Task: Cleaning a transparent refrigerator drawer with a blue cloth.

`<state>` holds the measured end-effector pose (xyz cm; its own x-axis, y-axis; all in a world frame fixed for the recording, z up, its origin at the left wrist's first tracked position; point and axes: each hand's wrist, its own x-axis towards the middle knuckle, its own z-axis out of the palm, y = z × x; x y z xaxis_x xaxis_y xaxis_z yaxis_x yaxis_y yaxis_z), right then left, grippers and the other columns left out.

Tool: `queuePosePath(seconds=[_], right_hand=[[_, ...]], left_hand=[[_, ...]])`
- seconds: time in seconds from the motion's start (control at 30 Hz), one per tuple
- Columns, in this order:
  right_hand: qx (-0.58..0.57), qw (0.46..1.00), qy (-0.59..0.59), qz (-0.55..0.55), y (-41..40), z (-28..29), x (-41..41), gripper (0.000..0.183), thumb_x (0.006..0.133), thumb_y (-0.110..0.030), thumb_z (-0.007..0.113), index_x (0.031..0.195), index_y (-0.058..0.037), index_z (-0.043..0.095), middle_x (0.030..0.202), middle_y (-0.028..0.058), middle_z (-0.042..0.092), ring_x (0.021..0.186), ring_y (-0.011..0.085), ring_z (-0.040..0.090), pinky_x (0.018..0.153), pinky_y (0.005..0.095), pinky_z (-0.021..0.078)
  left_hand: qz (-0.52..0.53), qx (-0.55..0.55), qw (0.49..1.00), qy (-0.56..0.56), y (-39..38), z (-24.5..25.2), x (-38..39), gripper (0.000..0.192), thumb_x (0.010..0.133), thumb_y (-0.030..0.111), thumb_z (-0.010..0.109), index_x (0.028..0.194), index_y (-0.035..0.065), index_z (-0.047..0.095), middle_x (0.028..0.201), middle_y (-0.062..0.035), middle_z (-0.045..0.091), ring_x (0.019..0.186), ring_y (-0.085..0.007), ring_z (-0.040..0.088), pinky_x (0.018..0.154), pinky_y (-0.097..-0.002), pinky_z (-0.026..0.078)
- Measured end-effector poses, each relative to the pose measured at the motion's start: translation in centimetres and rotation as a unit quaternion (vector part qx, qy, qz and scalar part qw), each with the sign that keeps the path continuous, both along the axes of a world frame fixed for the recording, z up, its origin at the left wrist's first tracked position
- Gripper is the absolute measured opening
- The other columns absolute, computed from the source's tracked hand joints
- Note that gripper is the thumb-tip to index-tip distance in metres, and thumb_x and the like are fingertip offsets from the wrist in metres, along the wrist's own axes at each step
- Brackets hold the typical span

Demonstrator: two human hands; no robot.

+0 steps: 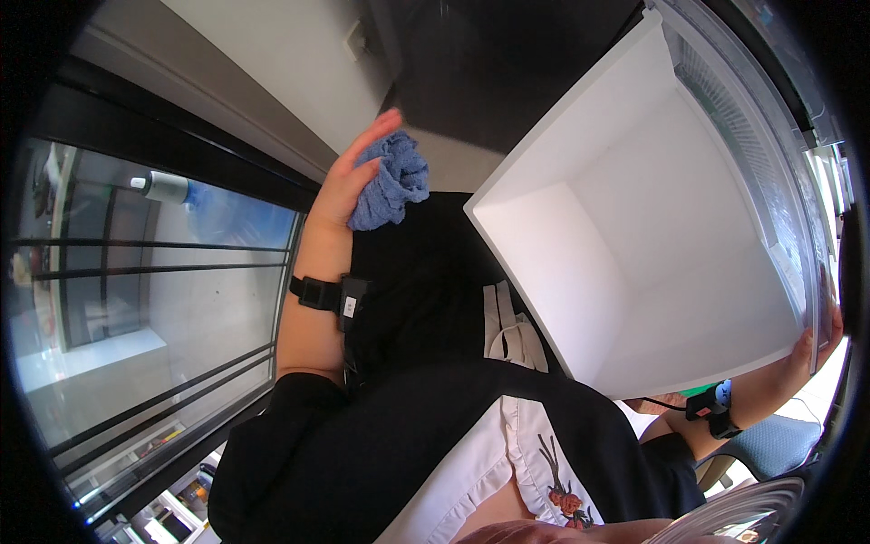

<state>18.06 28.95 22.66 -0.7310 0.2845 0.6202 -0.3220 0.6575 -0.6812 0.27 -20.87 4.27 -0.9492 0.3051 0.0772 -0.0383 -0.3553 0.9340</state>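
My left hand (pixel 350 180) is closed loosely around a crumpled blue cloth (pixel 395 180), left of centre, with its fingertips pointing up. A large white plastic drawer (pixel 652 224) with a clear plastic front (pixel 754 129) is tilted at the right, its hollow towards me. At the drawer's far right lower corner, my right hand (pixel 819 340) grips the clear front; part of that hand is hidden behind the plastic. The cloth and the drawer are apart. The inside of the drawer shows bare white walls.
A glass-paned door or window with black bars (pixel 204 272) stands close on my left. A dark glossy panel (pixel 489 68) is ahead, beside a pale wall with an outlet (pixel 355 41). A blue-grey chair (pixel 775 442) stands at the lower right.
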Motion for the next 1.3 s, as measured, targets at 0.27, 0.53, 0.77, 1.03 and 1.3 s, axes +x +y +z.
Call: queuePosePath(seconds=[0.27,0.53,0.77,1.03,1.3], right_hand=[[-0.009,1.0,0.013,0.0,-1.8,0.5,-0.3,0.052,0.077,-0.031,0.061,0.122,-0.0144,0.042,0.118,0.0159,0.049,0.107,0.0258,0.053,0.069,0.0312,0.0559],[0.064,0.993,0.023,0.098,-0.2,2.0,-1.9,0.051,0.077,-0.026,0.066,0.12,-0.0076,0.045,0.123,0.0242,0.049,0.116,0.0312,0.048,0.097,0.0394,0.038],[0.144,0.985,0.025,0.096,-2.1,3.7,-4.2,0.054,0.073,-0.033,0.07,0.116,-0.0085,0.049,0.119,0.0201,0.054,0.113,0.0262,0.051,0.095,0.0342,0.0387],[0.104,0.986,0.035,0.125,-3.6,3.7,-4.6,0.06,0.066,-0.035,0.077,0.114,-0.0102,0.052,0.121,0.0197,0.054,0.114,0.0291,0.052,0.095,0.037,0.04],[0.133,0.963,0.047,0.232,-3.5,3.8,-4.4,0.056,0.072,-0.032,0.075,0.116,-0.0101,0.049,0.122,0.0244,0.052,0.107,0.0318,0.057,0.084,0.0343,0.0518]], left_hand=[[0.152,0.073,0.976,-0.141,2.1,2.1,-0.6,0.042,0.094,0.026,0.042,0.126,-0.0003,0.045,0.127,-0.0131,0.048,0.102,-0.0223,0.057,0.083,-0.0352,0.048],[-0.087,-0.128,0.902,0.403,12.0,12.4,1.1,0.054,0.063,0.002,0.071,0.112,0.0125,0.05,0.112,-0.0091,0.054,0.105,-0.0237,0.053,0.088,-0.0341,0.045],[-0.178,-0.317,0.585,0.725,28.3,8.7,-1.1,0.027,0.074,0.009,0.062,0.098,0.0203,0.056,0.118,-0.0009,0.051,0.101,-0.0256,0.053,0.084,-0.041,0.045],[0.096,-0.32,0.738,0.586,36.2,3.6,-2.5,0.064,0.064,0.031,0.073,0.122,0.0211,0.048,0.134,-0.0052,0.04,0.12,-0.033,0.036,0.092,-0.0502,0.032],[0.074,-0.296,0.754,0.581,42.1,2.7,-2.6,0.063,0.067,0.027,0.071,0.125,0.0172,0.048,0.132,-0.0055,0.043,0.118,-0.0285,0.036,0.095,-0.0515,0.029]])
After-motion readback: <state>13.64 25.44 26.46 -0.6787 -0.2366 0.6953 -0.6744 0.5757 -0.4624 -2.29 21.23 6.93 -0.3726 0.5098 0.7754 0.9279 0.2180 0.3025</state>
